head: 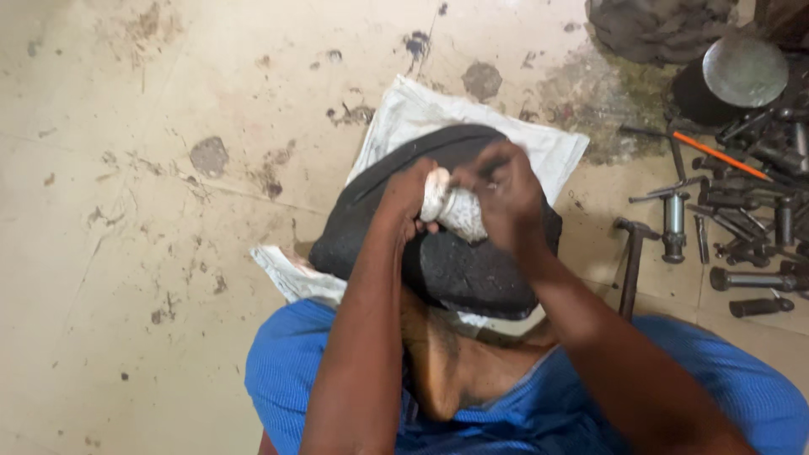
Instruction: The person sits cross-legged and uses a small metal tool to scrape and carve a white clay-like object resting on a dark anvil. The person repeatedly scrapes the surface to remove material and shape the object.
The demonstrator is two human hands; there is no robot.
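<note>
Head view: stained floor (126, 253), a white sack (472, 118) on it at center, a black tyre piece (472, 270) on the sack. Tools (742, 219) lie at three o'clock. Both hands meet over the tyre; left hand (404, 198) and right hand (501, 194) have fingers closed on a small white tube (455, 211). Squeezed hard, it could likely spill onto the sack.

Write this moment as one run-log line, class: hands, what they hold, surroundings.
left hand: grips white tube | right hand: on tube | under: black rubber piece, white cloth | right: hammer, metal tools
</note>
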